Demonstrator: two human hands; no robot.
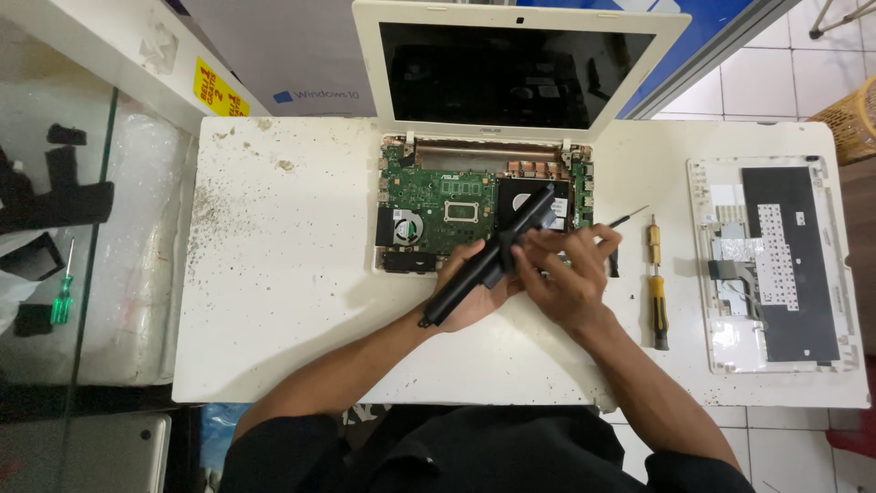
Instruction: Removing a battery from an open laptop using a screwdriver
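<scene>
Both hands hold a long black battery [493, 251] slantwise over the front edge of an opened white laptop [484, 196], its upper end above the green board [429, 196] and its lower end out over the table [274, 274]. The left hand [470, 292] cups it from beneath, fingers curled round the middle; the right hand [566, 269] pinches its upper half from the side, fingers pressed against the casing (the thumb is hidden). The lid stands open, screen dark. Right of the laptop lie a thin black screwdriver [630, 217] and a yellow-handled one [657, 292], well apart from the removed keyboard cover [776, 265], which lies face down near the table's right edge.
</scene>
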